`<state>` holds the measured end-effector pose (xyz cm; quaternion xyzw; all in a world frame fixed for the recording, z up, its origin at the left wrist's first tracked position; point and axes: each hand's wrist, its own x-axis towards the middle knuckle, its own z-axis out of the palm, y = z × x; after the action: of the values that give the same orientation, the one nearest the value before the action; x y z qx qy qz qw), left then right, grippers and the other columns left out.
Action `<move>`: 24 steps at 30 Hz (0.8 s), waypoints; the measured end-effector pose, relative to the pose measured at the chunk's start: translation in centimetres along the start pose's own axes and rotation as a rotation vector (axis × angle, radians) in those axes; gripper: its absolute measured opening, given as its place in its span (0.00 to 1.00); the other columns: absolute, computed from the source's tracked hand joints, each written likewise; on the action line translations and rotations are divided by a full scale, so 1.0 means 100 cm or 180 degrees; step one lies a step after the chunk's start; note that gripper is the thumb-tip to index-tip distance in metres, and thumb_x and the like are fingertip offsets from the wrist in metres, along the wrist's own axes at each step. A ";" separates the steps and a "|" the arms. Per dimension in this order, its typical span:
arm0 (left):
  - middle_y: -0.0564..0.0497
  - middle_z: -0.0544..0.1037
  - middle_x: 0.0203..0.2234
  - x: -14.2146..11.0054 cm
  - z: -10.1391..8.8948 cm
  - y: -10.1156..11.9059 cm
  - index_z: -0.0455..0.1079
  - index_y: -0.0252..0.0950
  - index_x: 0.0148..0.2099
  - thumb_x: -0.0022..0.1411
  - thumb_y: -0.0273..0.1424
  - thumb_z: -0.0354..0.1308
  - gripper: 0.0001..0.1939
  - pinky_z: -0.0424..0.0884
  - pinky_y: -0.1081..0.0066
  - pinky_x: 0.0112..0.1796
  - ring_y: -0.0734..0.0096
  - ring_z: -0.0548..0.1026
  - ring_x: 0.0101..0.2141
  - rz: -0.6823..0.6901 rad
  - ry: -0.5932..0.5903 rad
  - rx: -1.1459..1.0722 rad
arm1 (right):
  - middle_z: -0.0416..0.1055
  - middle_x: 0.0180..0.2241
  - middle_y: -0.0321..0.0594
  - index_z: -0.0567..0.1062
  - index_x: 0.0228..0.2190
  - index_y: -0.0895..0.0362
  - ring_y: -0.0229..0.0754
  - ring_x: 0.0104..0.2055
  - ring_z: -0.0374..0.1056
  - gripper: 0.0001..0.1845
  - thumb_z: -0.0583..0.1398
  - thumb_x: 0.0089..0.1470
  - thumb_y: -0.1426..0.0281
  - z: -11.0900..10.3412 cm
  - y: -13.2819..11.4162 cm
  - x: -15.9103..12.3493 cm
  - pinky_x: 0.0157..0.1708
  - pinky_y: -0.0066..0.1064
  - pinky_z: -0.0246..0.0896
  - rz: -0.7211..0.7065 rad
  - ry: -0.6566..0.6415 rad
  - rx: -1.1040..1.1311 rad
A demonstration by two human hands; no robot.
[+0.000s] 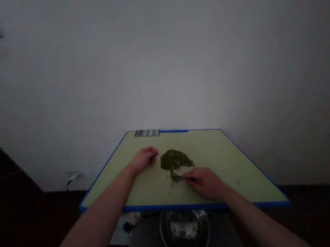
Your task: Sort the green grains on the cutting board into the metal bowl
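A pile of small green grains (173, 159) lies mid-table, on the pale top of the blue-edged table (207, 146), with a few grains scattered toward the near edge. The right hand (205, 182) has its grip closed on a thin dark tool (190, 178) at the pile's near side. The left hand (144, 159), fingers curled, rests just beside the pile; whether its grip holds anything, I cannot tell. A metal bowl (186, 232) sits below the near edge.
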<state>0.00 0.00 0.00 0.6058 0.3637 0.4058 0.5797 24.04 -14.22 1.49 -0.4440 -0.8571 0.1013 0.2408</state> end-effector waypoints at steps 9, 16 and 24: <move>0.58 0.62 0.13 0.001 0.003 -0.002 0.63 0.33 0.26 0.48 0.34 0.57 0.10 0.52 0.77 0.16 0.83 0.59 0.14 0.0005 -0.0014 -0.0213 | 0.73 0.32 0.38 0.74 0.36 0.55 0.39 0.36 0.65 0.10 0.54 0.54 0.69 0.000 -0.021 0.015 0.38 0.29 0.56 -0.0354 -0.0162 0.0001; 0.58 0.62 0.13 0.002 0.003 -0.002 0.63 0.33 0.27 0.48 0.35 0.58 0.10 0.52 0.77 0.16 0.82 0.59 0.14 -0.0026 0.0018 -0.0198 | 0.71 0.29 0.38 0.74 0.34 0.56 0.37 0.34 0.63 0.09 0.54 0.54 0.71 0.000 -0.018 0.013 0.37 0.28 0.55 -0.0504 -0.0271 0.0090; 0.58 0.62 0.12 0.003 0.002 -0.005 0.63 0.33 0.26 0.49 0.35 0.57 0.10 0.52 0.77 0.16 0.82 0.59 0.13 -0.0001 -0.0008 -0.0198 | 0.71 0.29 0.37 0.74 0.34 0.55 0.37 0.34 0.64 0.09 0.54 0.54 0.70 -0.005 -0.014 0.007 0.35 0.27 0.56 -0.0314 -0.0146 0.0201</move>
<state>0.29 0.27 -0.45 0.5879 0.3502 0.4161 0.5988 22.96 -14.50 2.73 -0.3909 -0.8796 0.1265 0.2397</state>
